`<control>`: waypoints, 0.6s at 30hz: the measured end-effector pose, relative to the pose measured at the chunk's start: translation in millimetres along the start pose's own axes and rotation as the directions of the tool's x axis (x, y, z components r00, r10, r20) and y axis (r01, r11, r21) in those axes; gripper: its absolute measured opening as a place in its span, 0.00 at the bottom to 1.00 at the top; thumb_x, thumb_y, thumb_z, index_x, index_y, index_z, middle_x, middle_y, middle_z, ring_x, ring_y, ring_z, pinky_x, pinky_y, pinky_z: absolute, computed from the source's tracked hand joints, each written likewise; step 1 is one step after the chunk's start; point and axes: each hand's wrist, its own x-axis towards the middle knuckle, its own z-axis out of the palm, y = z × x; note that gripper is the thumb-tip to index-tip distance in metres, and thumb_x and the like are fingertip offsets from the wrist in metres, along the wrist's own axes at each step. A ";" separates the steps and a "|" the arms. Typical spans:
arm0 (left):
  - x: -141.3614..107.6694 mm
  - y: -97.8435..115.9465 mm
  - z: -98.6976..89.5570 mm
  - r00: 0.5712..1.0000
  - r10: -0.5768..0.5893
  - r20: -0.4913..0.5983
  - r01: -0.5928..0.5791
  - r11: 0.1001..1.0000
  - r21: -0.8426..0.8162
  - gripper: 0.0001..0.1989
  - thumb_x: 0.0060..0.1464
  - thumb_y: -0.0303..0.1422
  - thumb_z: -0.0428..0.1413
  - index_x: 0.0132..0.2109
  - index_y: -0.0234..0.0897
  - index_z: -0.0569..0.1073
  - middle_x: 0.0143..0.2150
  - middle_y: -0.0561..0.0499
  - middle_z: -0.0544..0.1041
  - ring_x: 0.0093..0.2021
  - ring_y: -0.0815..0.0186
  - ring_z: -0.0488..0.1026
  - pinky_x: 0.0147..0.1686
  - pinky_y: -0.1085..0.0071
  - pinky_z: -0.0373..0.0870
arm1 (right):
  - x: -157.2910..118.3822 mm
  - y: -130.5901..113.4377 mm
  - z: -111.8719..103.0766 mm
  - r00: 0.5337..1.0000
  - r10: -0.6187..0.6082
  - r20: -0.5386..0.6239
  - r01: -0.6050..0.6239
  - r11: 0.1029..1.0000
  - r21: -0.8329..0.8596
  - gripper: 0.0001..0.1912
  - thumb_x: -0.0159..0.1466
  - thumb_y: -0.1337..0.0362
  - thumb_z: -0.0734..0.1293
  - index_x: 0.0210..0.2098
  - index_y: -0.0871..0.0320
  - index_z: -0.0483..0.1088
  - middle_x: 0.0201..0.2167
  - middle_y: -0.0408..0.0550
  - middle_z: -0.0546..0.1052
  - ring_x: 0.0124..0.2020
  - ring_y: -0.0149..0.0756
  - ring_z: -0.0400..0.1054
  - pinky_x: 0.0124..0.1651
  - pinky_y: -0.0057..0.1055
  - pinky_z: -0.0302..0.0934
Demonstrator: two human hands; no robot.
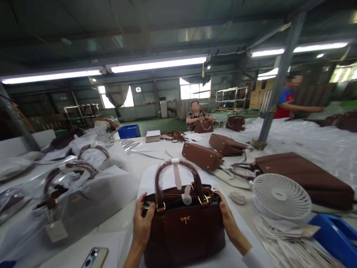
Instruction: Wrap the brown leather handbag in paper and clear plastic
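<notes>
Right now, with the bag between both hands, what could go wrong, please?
The phone lies left of the left hand; the bag might knock it if swung that way. The fan stands right of the right hand; a wide turn could bump it.

Dim ceiling (pixel 156 22), glaring tube lights (pixel 158 64), washed-out windows (pixel 195 91)

I have my bare left hand (pixel 142 219) pinching the upper corner of a dark brown leather handbag (pixel 186 242) with a gold dragonfly emblem (pixel 184 220), my bare right hand (pixel 231 221) touching its opposite corner. Right of it I see a round white plastic fan (pixel 281 195); left, a brown-handled bag in translucent white wrapping (pixel 86 201). Farther off, a person in a patterned top (pixel 191 121) handles a reddish-brown handbag (pixel 204 127).
</notes>
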 end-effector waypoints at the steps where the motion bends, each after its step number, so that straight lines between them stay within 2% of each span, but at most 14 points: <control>1: 0.1 -3.0 1.9 1.000 -0.003 -0.014 0.003 1.000 -0.015 0.31 0.50 0.52 0.57 0.56 0.39 0.68 0.46 0.47 0.75 0.44 0.60 0.73 0.47 0.63 0.69 | -7.3 4.0 8.2 0.998 0.020 -0.051 -0.019 0.999 0.037 0.36 0.64 0.38 0.52 0.62 0.55 0.59 0.62 0.56 0.66 0.65 0.49 0.56 0.67 0.50 0.49; 4: 3.4 -8.6 8.2 1.000 -0.015 -0.027 0.014 0.998 -0.057 0.32 0.49 0.54 0.57 0.55 0.38 0.69 0.44 0.47 0.76 0.41 0.61 0.73 0.45 0.65 0.70 | -13.1 2.7 20.6 0.994 0.052 -0.094 -0.042 0.993 0.109 0.33 0.64 0.40 0.55 0.59 0.54 0.60 0.60 0.55 0.67 0.64 0.48 0.57 0.68 0.48 0.48; 8: 12.2 -9.8 18.6 0.999 -0.046 -0.006 0.045 0.994 -0.101 0.33 0.47 0.55 0.57 0.55 0.37 0.69 0.39 0.49 0.76 0.37 0.62 0.73 0.40 0.66 0.72 | -5.7 -1.1 18.6 0.987 0.096 -0.125 -0.077 0.986 0.149 0.32 0.63 0.40 0.56 0.57 0.54 0.62 0.58 0.54 0.69 0.63 0.48 0.58 0.67 0.47 0.50; 12: 16.9 -10.1 25.7 0.997 -0.071 0.011 0.072 0.987 -0.142 0.34 0.46 0.55 0.58 0.54 0.37 0.70 0.37 0.49 0.76 0.35 0.61 0.74 0.37 0.66 0.73 | -9.4 3.7 14.9 0.986 0.102 -0.134 -0.080 0.984 0.160 0.34 0.63 0.39 0.57 0.59 0.54 0.61 0.59 0.53 0.68 0.63 0.48 0.58 0.68 0.47 0.49; 16: 11.6 -10.3 28.8 0.993 -0.115 0.014 0.116 0.979 -0.169 0.35 0.43 0.55 0.59 0.53 0.37 0.71 0.36 0.48 0.78 0.35 0.58 0.76 0.35 0.63 0.75 | -5.7 21.5 -1.7 0.997 0.077 -0.020 -0.073 0.988 0.139 0.34 0.66 0.41 0.51 0.63 0.54 0.59 0.63 0.52 0.65 0.65 0.45 0.55 0.68 0.47 0.47; 18: 7.4 -10.5 30.4 0.990 -0.143 0.009 0.142 0.973 -0.183 0.34 0.44 0.55 0.59 0.54 0.39 0.71 0.34 0.49 0.78 0.34 0.56 0.77 0.34 0.62 0.76 | 5.1 42.1 -18.9 0.995 0.102 -0.019 -0.102 0.995 -0.012 0.35 0.67 0.43 0.48 0.62 0.58 0.60 0.63 0.54 0.65 0.65 0.46 0.56 0.68 0.49 0.48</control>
